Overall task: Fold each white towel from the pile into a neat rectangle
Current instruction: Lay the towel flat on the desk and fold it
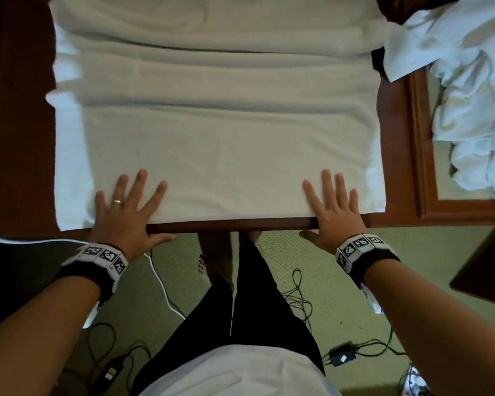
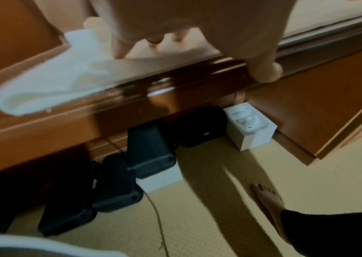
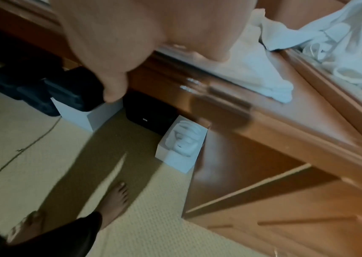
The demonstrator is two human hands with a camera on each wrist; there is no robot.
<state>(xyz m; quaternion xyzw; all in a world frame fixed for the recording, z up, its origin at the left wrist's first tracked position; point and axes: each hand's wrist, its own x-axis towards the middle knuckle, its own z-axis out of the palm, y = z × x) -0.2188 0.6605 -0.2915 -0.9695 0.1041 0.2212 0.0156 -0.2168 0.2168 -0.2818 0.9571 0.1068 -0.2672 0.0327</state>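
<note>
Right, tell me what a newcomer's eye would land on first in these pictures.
First, the big white towel spread across the wooden table, with the left hand and the right hand pressed flat, fingers spread, on its near edge. Next, the rumpled pile of white towels at the table's far right. Last, the cables on the carpet by the bare feet.

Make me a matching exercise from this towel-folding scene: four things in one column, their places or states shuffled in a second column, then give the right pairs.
Column A
1. left hand
2. white towel
3. towel pile
4. power adapter

Column B
a. heaped and crumpled at the far right
b. on the carpet with cables attached
c. flat, fingers spread, wearing a ring
d. spread flat over the wooden table

Pairs: 1-c, 2-d, 3-a, 4-b
</note>
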